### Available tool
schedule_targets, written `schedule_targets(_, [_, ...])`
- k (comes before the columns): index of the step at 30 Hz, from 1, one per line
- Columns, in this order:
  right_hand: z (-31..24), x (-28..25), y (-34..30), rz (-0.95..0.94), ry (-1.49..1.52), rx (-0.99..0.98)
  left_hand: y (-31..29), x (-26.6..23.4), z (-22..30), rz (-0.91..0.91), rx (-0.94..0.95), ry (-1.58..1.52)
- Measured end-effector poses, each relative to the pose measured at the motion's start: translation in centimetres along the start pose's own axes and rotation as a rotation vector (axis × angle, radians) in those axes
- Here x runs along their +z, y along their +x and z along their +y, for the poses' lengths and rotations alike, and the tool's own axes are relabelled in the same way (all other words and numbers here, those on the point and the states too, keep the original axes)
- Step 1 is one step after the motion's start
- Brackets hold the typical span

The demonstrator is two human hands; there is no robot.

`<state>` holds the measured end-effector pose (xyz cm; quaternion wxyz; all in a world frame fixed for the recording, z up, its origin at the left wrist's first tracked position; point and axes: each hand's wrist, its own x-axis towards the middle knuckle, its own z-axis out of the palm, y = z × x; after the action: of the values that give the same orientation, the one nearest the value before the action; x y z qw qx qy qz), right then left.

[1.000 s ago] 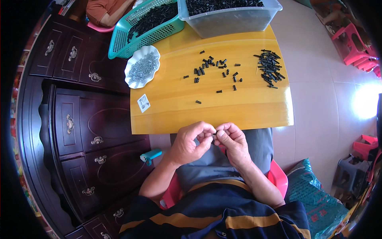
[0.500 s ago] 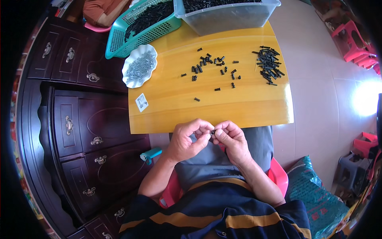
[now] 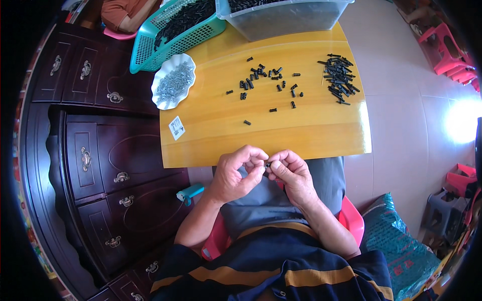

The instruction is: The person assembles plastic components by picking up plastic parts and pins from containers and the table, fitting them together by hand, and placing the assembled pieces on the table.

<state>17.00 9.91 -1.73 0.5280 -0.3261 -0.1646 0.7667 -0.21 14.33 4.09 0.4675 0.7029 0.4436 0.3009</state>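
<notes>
Over my lap, just off the table's near edge, my left hand (image 3: 235, 174) and my right hand (image 3: 292, 176) meet fingertip to fingertip. A small black plastic part (image 3: 268, 164) is pinched in my right hand, mostly covered by the fingers. The thumb and index finger of my left hand close in a pinch right beside it; whatever they hold is too small to make out. On the yellow table (image 3: 216, 145) lie several short black parts (image 3: 249, 84), scattered, and a pile of longer black parts (image 3: 340, 75) at the right.
A white scalloped dish (image 3: 156, 95) of small silvery metal pieces stands at the table's left. Behind are a green basket (image 3: 193, 37) and a clear bin (image 3: 286, 25), both with black parts. A white label (image 3: 176, 128) lies near the left edge. Dark drawers (image 3: 80, 155) flank the table.
Both hands stay together over the lap with only slight finger movement. The whole view has shifted a little, and the objects on the table lie as before.
</notes>
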Motion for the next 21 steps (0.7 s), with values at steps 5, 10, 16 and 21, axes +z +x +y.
schedule_targets(5, [0.2,-0.1,0.0,-0.001,-0.006,-0.011,0.1,-0.1,0.0,-0.006,-0.006,-0.021])
schedule_targets(10, [0.5,-0.2,0.0,-0.054,-0.068,-0.032,0.2,-0.3,0.6,-0.048,-0.089,-0.044])
schedule_targets(16, [-0.2,-0.4,-0.1,-0.129,-0.129,0.039,0.2,-1.6,-0.1,-0.195,-0.147,-0.201])
schedule_targets(21, [0.5,-0.7,-0.1,-0.208,0.033,0.113,0.2,-2.0,-0.3,-0.277,-0.078,-0.223])
